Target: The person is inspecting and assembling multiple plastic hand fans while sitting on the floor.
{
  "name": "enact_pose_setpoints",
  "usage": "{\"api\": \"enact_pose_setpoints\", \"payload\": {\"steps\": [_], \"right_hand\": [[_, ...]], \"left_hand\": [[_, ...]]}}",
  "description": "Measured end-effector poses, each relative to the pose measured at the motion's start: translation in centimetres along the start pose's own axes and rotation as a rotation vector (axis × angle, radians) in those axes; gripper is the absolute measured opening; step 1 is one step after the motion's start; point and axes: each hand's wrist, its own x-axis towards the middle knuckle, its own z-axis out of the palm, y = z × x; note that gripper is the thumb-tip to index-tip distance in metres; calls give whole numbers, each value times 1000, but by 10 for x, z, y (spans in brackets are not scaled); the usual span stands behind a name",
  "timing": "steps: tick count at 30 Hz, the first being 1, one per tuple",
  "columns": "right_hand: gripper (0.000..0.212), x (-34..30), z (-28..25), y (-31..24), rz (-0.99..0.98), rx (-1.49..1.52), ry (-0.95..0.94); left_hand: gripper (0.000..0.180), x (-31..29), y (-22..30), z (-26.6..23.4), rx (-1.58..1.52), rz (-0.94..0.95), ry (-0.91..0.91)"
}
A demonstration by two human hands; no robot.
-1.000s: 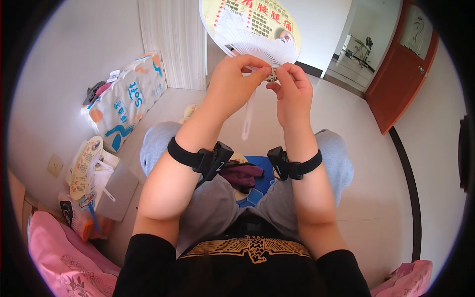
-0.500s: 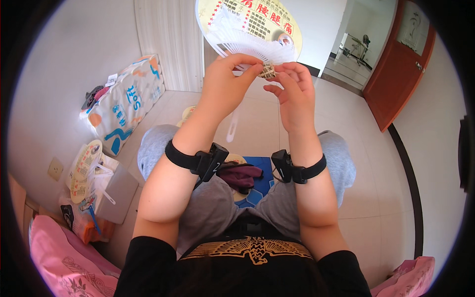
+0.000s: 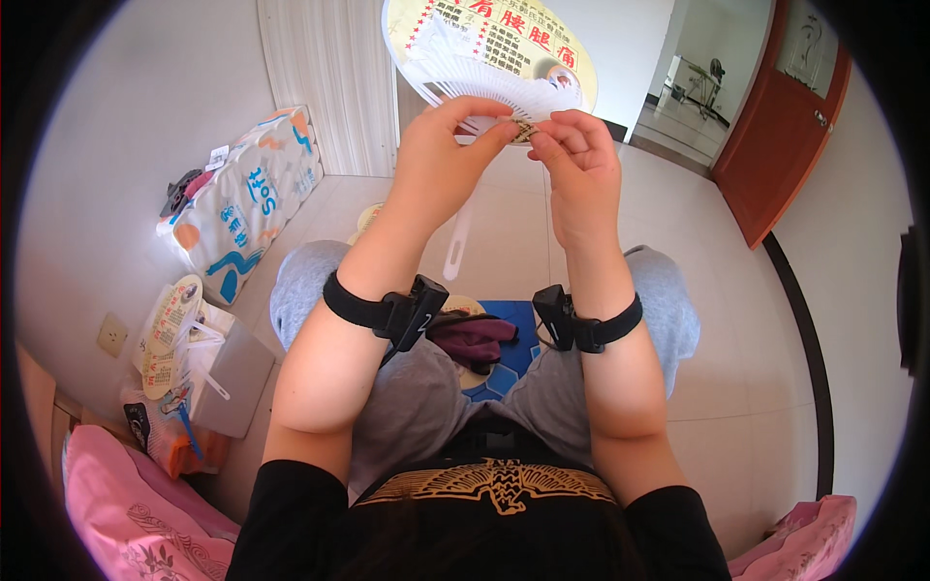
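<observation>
Held up in front of me is a hand fan [image 3: 523,48] with a pale yellow printed face and white plastic ribs. My left hand [image 3: 450,155] is closed around its neck, and the white handle [image 3: 455,252] hangs down beside my left forearm. Between my left thumb and forefinger lies the edge of a small beige piece [image 3: 524,131] with dark print, perhaps paper. My right hand [image 3: 581,165] pinches the other end of that piece with thumb and fingers. Its exact kind is too small to tell.
Between my knees lies a maroon cloth [image 3: 472,341] on a blue patterned mat [image 3: 509,373]. At left stand a wrapped white pack [image 3: 247,208] and a grey box [image 3: 237,387] with more fans [image 3: 170,334]. Pink fabric [image 3: 126,504] is beside me. A red-brown door [image 3: 790,126] stands open at far right.
The fingers of my right hand have curled in closer around the small printed piece, which now shows less and looks narrower. The fan stays nearly in place.
</observation>
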Motion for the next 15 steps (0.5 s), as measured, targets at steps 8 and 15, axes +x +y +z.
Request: {"api": "enact_pose_setpoints", "payload": {"steps": [8, 15], "right_hand": [[24, -1, 4, -3, -77, -46, 101], [32, 1, 6, -3, -297, -25, 159]], "left_hand": [[28, 0, -2, 2, -76, -67, -28], [32, -1, 17, 0, -248, -221, -39]]}}
